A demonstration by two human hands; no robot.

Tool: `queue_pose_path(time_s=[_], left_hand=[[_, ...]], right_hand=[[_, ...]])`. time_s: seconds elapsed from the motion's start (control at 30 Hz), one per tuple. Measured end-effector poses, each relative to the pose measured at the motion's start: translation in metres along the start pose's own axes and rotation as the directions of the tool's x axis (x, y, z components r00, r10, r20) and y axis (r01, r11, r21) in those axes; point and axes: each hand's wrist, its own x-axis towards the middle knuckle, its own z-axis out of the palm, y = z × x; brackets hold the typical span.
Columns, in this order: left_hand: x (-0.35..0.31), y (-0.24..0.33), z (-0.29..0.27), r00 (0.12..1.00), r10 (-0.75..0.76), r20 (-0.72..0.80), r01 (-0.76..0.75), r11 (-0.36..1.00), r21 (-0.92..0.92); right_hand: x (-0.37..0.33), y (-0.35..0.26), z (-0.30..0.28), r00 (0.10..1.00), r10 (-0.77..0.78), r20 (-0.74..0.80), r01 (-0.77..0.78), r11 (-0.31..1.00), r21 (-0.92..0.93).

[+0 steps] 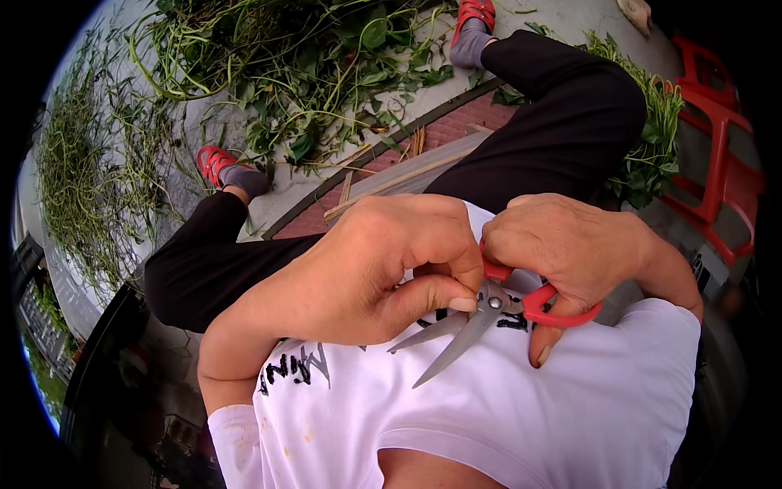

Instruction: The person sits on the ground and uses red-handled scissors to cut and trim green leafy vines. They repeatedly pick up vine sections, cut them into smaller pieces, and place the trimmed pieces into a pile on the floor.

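My right hand (570,248) grips a pair of scissors (482,316) by its red handles, the thumb through one loop. The metal blades stand slightly apart and point toward the white shirt on my chest. My left hand (366,273) is closed in a pinch, thumb and forefinger tips meeting right beside the scissors' pivot. Whatever is between those fingertips, if anything, is too small or hidden to make out.
Past my feet lies a large heap of green vines and leaves (301,73). Thinner stems (90,163) are spread on the ground at left. A bundle of greens (656,130) lies beyond my right knee, near a red plastic chair (717,163). Wooden slats (407,175) show between my legs.
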Motion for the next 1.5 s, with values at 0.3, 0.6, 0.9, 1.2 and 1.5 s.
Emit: queue_pose_path(time_s=[0.3, 0.6, 0.9, 1.2, 1.5], left_hand=[[-0.022, -0.035, -0.032, 0.918, -0.218, -0.332, 0.271, 0.955, 0.122], [-0.072, -0.008, -0.021, 0.953, -0.057, 0.299, 0.026, 0.994, 0.106], [-0.095, 0.031, -0.003, 0.922, 0.032, 0.385, -0.021, 0.999, -0.033], [-0.093, 0.007, -0.029, 0.953, 0.202, 0.226, -0.108, 0.922, -0.372], [-0.053, -0.032, -0.021, 0.983, -0.004, 0.182, 0.004, 1.0, -0.003]], right_hand=[[-0.004, 0.001, -0.015, 0.982, 0.011, -0.187, -0.04, 0.987, -0.153], [-0.012, 0.031, -0.013, 0.832, 0.488, -0.264, -0.494, 0.868, 0.048], [-0.001, 0.033, -0.01, 0.864, 0.46, -0.204, -0.463, 0.886, 0.039], [0.0, 0.032, -0.008, 0.84, 0.504, -0.2, -0.496, 0.864, 0.09], [-0.002, 0.028, -0.011, 0.844, 0.513, -0.16, -0.51, 0.858, 0.059]])
